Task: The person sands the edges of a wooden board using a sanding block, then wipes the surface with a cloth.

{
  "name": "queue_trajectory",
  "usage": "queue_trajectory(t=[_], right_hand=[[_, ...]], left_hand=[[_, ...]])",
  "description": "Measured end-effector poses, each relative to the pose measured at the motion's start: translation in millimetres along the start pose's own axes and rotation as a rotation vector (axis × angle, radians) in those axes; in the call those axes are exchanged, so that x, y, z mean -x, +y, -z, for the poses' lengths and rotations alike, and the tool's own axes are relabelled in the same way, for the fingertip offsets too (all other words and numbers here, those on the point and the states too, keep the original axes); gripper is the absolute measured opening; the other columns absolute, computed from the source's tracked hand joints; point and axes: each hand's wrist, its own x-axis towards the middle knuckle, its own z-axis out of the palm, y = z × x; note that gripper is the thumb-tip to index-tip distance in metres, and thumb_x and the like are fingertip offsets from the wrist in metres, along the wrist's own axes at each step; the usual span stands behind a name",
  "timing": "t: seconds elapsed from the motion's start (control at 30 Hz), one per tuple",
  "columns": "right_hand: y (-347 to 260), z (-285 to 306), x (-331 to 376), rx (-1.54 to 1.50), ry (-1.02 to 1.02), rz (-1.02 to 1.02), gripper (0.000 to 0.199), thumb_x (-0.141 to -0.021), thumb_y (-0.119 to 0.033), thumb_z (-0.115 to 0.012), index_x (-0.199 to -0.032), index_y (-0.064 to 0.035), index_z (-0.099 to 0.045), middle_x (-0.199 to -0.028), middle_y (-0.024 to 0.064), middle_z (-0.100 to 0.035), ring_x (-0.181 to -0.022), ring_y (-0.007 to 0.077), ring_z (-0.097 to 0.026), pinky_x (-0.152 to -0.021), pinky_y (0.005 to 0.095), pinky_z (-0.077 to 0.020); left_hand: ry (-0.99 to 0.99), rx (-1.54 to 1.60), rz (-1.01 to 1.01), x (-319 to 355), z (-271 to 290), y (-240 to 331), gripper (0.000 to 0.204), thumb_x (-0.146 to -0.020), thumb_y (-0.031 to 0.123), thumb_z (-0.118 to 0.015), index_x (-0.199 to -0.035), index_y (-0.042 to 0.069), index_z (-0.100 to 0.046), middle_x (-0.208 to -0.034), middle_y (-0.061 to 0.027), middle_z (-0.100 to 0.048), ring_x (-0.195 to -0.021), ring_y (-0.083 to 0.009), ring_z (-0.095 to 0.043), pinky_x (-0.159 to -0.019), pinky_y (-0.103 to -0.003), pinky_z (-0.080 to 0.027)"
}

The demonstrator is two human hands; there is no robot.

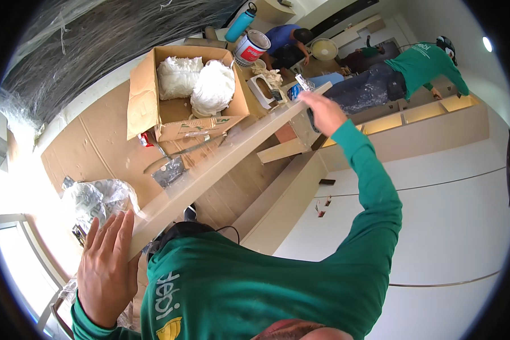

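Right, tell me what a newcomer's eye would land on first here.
First, the long pale board running diagonally across the middle, with the left hand flat against its near end and the right hand on its far end. Next, the open cardboard box at upper left, holding white bundles. Beyond it, two other people bend over at the top right.

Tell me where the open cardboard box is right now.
The cardboard box sits upper left of centre in the head view, on the cardboard-covered floor, just beyond the long pale board, holding two white bundles.
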Motion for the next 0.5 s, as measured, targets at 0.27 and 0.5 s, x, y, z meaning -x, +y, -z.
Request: queue_trajectory(t=[0.27,0.5], right_hand=[[-28,-27,17,0.022,0.169,0.216,0.05,-0.091,0.011,-0.057,-0.136,-0.0075,-0.071,-0.146,0.0185,-0.069,-0.135,0.0389,-0.065,-0.118,0.0448,-0.0532],[-34,-29,14,-0.138,0.214,0.327,0.054,-0.094,0.015,-0.052,-0.141,-0.006,-0.07,-0.147,0.0207,-0.068,-0.142,0.0371,-0.063,-0.125,0.0464,-0.0483]], left_hand=[[-0.022,0.018,0.006,6,4,5,0.073,-0.089,0.003,-0.074,-0.158,-0.001,-0.051,-0.14,-0.0272,-0.068,-0.137,-0.0458,-0.062,-0.129,-0.062,-0.034],[-0.025,0.018,0.004,-4,5,2,0.074,-0.088,0.002,-0.074,-0.157,-0.002,-0.051,-0.138,-0.0247,-0.07,-0.137,-0.0461,-0.063,-0.131,-0.064,-0.029]])
